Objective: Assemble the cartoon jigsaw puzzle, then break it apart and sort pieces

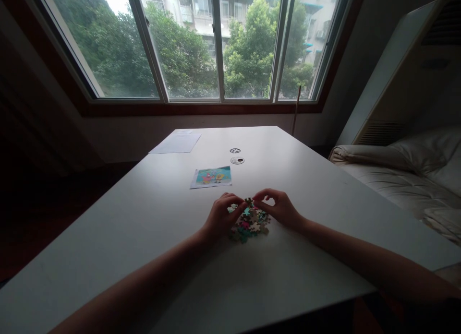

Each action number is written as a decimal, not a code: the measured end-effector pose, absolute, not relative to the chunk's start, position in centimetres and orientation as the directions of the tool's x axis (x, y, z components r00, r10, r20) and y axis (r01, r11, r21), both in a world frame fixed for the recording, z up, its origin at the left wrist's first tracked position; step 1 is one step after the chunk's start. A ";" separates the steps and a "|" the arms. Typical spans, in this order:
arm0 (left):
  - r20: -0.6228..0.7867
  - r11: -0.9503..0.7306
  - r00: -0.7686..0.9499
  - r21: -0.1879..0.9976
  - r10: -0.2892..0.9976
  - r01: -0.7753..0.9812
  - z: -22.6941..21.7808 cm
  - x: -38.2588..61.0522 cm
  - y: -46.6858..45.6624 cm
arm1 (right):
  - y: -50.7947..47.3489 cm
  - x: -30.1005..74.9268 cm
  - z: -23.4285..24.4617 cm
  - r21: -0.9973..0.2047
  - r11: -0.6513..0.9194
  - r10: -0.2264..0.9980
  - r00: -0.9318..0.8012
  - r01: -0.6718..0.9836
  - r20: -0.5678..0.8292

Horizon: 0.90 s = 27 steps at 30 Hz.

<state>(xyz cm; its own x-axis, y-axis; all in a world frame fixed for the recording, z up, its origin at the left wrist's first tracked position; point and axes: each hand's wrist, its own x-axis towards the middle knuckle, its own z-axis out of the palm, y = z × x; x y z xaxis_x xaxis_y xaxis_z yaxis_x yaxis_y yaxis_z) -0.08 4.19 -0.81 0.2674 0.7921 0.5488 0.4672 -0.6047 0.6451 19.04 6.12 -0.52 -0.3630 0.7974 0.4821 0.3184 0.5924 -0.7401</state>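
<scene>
**Two hands meet over a heap of puzzle pieces**

Both hands rest on the white table, close together near its middle. The left hand lies with its fingers curled at the nine o'clock edge of a small heap of jigsaw pieces; its grip looks closed on a pale piece, though the curled fingers hide the contact. The right hand sits at the heap's two o'clock side, thumb and forefinger pinched together on a small dark piece held just above the heap's twelve o'clock edge. The fingertips of the two hands nearly meet there.

At eleven o'clock from the heap, a short way off, a printed cartoon picture lies flat. Beyond it, towards twelve o'clock, are two small round fittings in the tabletop, and farther off at eleven o'clock a sheet of paper. A wide window with trees outside runs behind the table. At three o'clock, well apart, is a bed with pale bedding.
</scene>
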 end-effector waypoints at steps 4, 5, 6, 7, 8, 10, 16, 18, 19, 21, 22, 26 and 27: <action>0.525 -0.577 0.252 0.668 0.813 0.469 -0.9 -0.2 4.3 | 6.2 19.3 -0.4 -0.584 0.713 0.701 -0.372 0.388 0.609; 0.520 -0.575 0.257 0.672 0.815 0.467 -0.9 -0.2 4.3 | 6.2 19.4 -0.4 -0.548 0.734 0.677 -0.382 0.401 0.629; 0.516 -0.575 0.262 0.673 0.815 0.464 -0.9 -0.2 4.3 | 6.3 19.4 -0.5 -0.517 0.750 0.658 -0.390 0.413 0.644; 0.514 -0.577 0.269 0.674 0.815 0.461 -0.9 -0.2 4.3 | 6.4 19.4 -0.7 -0.490 0.762 0.643 -0.399 0.424 0.654; 0.513 -0.579 0.274 0.674 0.814 0.459 -0.8 -0.2 4.3 | 6.5 19.5 -0.8 -0.467 0.770 0.630 -0.409 0.434 0.660; 0.514 -0.584 0.281 0.672 0.810 0.454 -0.8 -0.2 4.3 | 6.6 19.5 -1.0 -0.429 0.784 0.610 -0.429 0.448 0.667; 0.517 -0.590 0.287 0.677 0.807 0.440 -0.9 -0.2 4.3 | 6.7 19.5 -1.3 -0.379 0.798 0.586 -0.456 0.469 0.670; 0.515 -0.590 0.288 0.678 0.807 0.439 -0.9 -0.2 4.3 | 6.7 19.5 -1.4 -0.365 0.803 0.578 -0.464 0.472 0.671; 0.515 -0.589 0.288 0.678 0.807 0.439 -0.9 -0.2 4.3 | 6.7 19.5 -1.4 -0.357 0.805 0.574 -0.467 0.474 0.673; 0.515 -0.589 0.287 0.679 0.808 0.439 -1.0 -0.2 4.3 | 6.7 19.5 -1.4 -0.342 0.810 0.565 -0.474 0.477 0.676; 0.515 -0.589 0.287 0.679 0.808 0.439 -1.0 -0.2 4.3 | 6.7 19.5 -1.4 -0.335 0.812 0.560 -0.477 0.478 0.677; 0.512 -0.588 0.291 0.677 0.808 0.443 -0.9 -0.2 4.2 | 6.7 19.5 -1.3 -0.316 0.819 0.546 -0.482 0.478 0.686; 0.512 -0.588 0.291 0.676 0.808 0.444 -0.8 -0.2 4.2 | 6.7 19.5 -1.3 -0.315 0.819 0.546 -0.483 0.480 0.684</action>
<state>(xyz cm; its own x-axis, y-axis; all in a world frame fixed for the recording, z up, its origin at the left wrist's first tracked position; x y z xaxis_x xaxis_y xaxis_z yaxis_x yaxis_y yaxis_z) -0.20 4.18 -0.83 0.2913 0.8083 0.5117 0.4445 -0.5880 0.6758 19.53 6.68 -1.34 -0.4833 0.5462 0.6842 0.4797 0.8190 -0.3150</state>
